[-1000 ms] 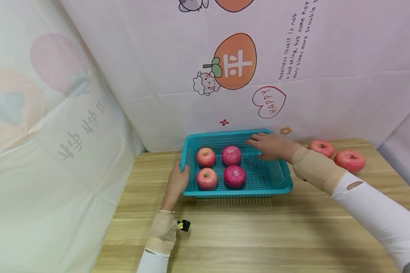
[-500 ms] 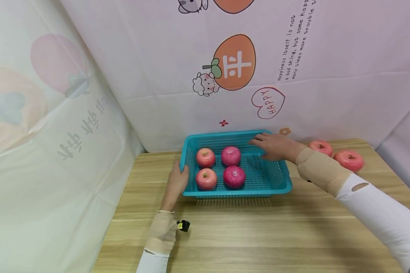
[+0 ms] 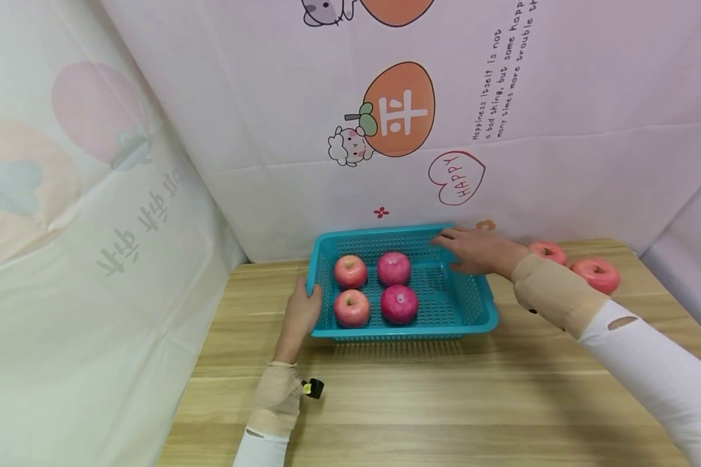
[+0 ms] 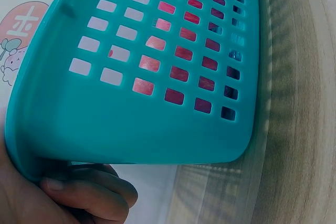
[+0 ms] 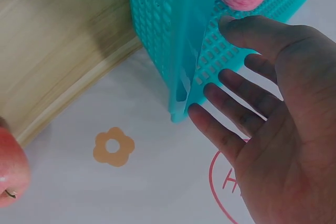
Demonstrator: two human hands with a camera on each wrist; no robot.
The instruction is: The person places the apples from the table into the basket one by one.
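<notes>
A turquoise plastic basket (image 3: 409, 333) stands on the table. On its left side my left hand (image 3: 302, 312) grips the rim; the left wrist view has curled fingers (image 4: 100, 190) under the basket's edge. Inside lie two lighter red apples (image 3: 352, 308) at the left and two darker red-purple ones (image 3: 400, 304) beside them. My right hand (image 3: 481, 251) hovers over the back right corner, holding nothing. Its fingers are spread and fairly straight in the right wrist view, near the basket's rim (image 5: 191, 40). Whether a fingertip touches the rim I cannot tell.
Two more red apples (image 3: 596, 275) rest on the wooden table (image 3: 420, 395) to the right, the farther one partly behind the right wrist. A printed white cloth (image 3: 292, 201) hangs directly behind the basket, another along the left side.
My right hand has drifted slightly right, toward the basket's back right corner. The left hand keeps its grip, and basket and apples stay in place; the head view has shifted slightly.
</notes>
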